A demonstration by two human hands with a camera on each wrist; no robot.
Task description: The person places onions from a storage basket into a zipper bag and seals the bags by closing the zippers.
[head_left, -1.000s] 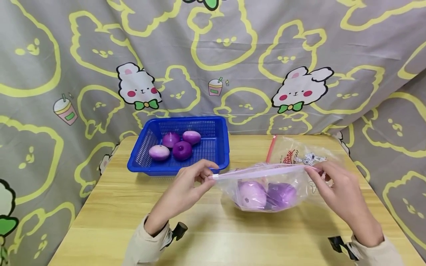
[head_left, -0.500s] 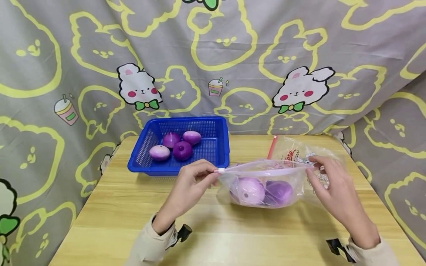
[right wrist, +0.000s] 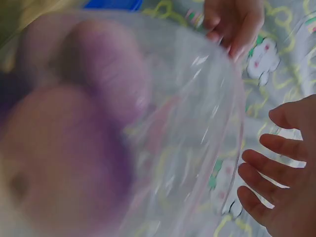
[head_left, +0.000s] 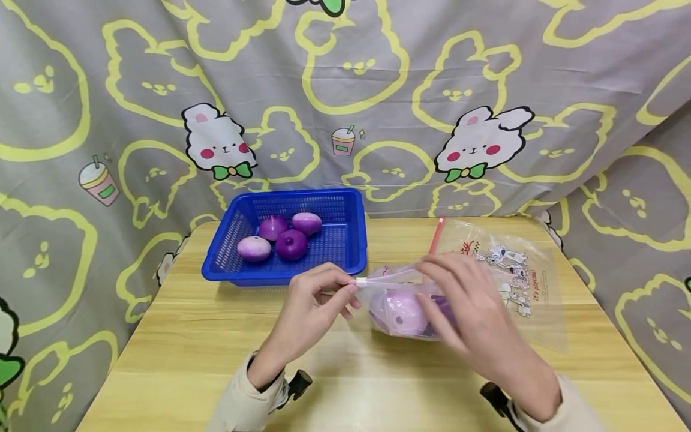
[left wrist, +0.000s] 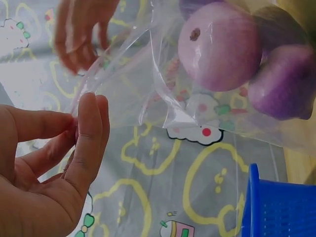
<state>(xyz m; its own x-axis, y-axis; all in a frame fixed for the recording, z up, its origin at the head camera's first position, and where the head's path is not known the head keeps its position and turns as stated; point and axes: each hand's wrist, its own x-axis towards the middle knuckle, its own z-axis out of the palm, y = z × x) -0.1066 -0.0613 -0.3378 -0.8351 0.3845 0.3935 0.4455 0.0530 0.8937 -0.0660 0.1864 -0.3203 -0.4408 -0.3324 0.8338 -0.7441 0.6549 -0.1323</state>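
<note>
A clear zip bag with purple onions inside hangs over the table's middle. My left hand pinches the bag's left top corner, at the white slider. In the left wrist view the left hand has thumb and fingertips on the bag's edge, and a pale onion shows through the plastic. My right hand is in front of the bag's right part, hiding the darker onion partly. The right wrist view shows the right hand with fingers spread beside the bag's rim, holding nothing.
A blue basket holding several purple and pale onions stands at the back left. Another clear bag with a red zip edge and printed figures lies flat on the wooden table, behind and right of the held bag. A patterned curtain hangs behind.
My right hand has let go of the bag's right end and moved left towards the middle of its top edge. The left hand keeps its pinch. The view has shifted slightly.
</note>
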